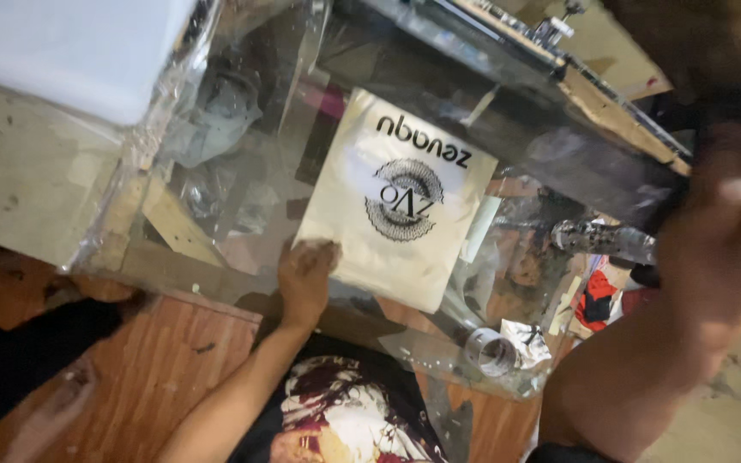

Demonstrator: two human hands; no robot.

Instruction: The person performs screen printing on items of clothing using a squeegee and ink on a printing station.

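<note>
We press our left hand [306, 273] flat, fingers spread, on the cream printed bag [396, 201] to steady it, while our blurred right hand [713, 249], fingers unreadable, lifts the screen frame [559, 103].

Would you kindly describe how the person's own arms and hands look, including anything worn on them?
Both arms are bare: no sleeves, gloves, watch or rings show. The left hand is in sharp view on a slim forearm. The right hand is close to the camera and blurred, so details there cannot be made out.

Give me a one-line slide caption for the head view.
Left hand rests on the corner of a cream printed sheet on a glass table; blurred right hand grips the raised screen frame.
</note>
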